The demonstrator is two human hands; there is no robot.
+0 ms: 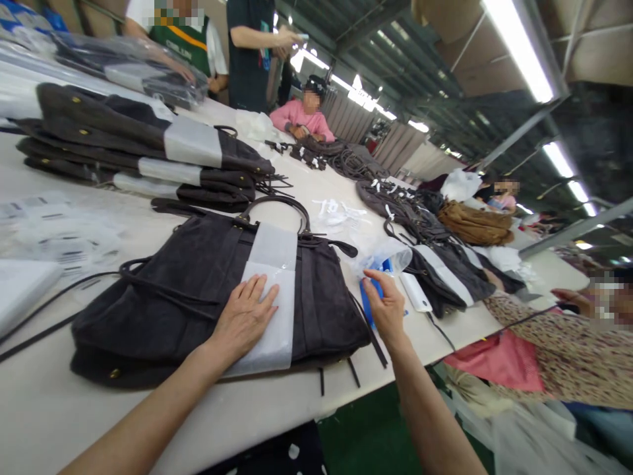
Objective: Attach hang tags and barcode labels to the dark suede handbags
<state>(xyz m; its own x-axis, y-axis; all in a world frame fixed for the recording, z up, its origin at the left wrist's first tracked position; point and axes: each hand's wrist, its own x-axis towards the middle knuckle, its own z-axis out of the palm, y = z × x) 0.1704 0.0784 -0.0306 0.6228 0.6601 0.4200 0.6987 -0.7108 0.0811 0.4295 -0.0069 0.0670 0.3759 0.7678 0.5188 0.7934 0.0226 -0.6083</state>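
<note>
A dark grey suede handbag (198, 264) lies on the white table in front of me, with a white wrap band (279, 254) around its middle. My left hand (247, 313) rests flat on the band and the bag, fingers spread. To the right of the bag, my right hand (384, 307) has its fingers curled at a blue tape dispenser (368, 305), and some fingers are hidden. Clear plastic (390, 254) sits just beyond that hand. The bag's rounded handle (279, 201) stands up at its far side.
Several wrapped dark bags (128, 132) are stacked at the far left. Clear labelled packets (59, 231) lie left of the bag. A white device (416, 293) with a cord is on the right. More bags (440, 277) and a co-worker's patterned sleeve (568, 336) are beyond it.
</note>
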